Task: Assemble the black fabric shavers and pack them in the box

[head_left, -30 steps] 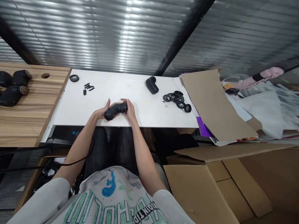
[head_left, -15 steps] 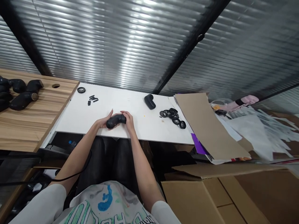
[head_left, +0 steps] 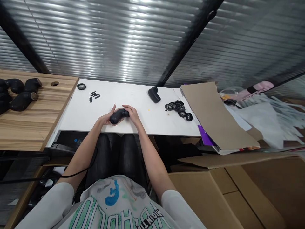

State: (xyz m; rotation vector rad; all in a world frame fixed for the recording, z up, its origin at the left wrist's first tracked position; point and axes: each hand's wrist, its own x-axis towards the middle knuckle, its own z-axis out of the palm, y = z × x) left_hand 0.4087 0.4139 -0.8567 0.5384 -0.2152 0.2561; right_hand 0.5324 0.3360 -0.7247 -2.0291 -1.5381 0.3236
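Observation:
A bent black device body (head_left: 117,116), angled like a massager handle, is held between my two hands just above the white tabletop. My left hand (head_left: 107,118) cups its rounded, thicker end from the left and below. At the other end, my right hand (head_left: 132,114) has its fingers closed around the short bent part. A similar black body (head_left: 154,94) lies further back on the table. Several black rings (head_left: 177,107) are heaped to the right, and several small black strips (head_left: 95,95) lie at the back left beside a single black ring (head_left: 81,86).
On the left, a wood-grain table (head_left: 52,105) carries several black bodies (head_left: 23,100). A cardboard sheet (head_left: 214,117) lies at the right end of the white table (head_left: 133,92). An open carton (head_left: 197,190) stands at lower right. A ribbed metallic wall rises behind.
The view has shifted slightly, so the table sits higher in it. Both hands keep hold of the bent black body, its pose nearly the same.

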